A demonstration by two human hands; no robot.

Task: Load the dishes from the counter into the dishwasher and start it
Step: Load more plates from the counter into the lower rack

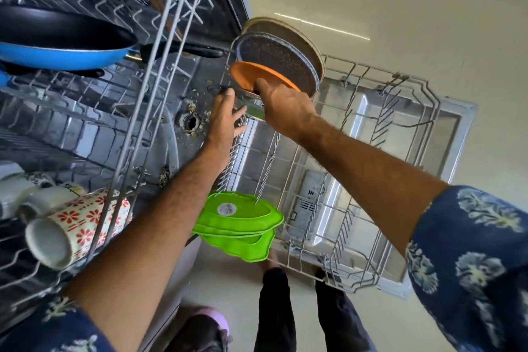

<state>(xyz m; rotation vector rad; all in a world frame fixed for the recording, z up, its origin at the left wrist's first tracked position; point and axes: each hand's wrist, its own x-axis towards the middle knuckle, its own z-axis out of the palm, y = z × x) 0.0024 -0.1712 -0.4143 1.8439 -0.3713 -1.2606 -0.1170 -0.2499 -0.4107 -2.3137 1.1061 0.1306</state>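
The lower dishwasher rack (405,168) is pulled out over the open door. At its far end stand a speckled dark plate (283,61) and a beige plate (288,34) behind it. My right hand (281,106) grips the rim of an orange plate (250,74) leaning in front of them. My left hand (225,114) hovers just left of it with fingers spread, holding nothing. Two green leaf-shaped plates (240,223) sit in the near end of the rack.
The upper rack (160,46) juts out on the left, holding a blue frying pan (63,46) and several mugs, one with red flowers (83,226). The tub floor (190,123) shows food crumbs. My feet stand on the pale floor (400,8) below.
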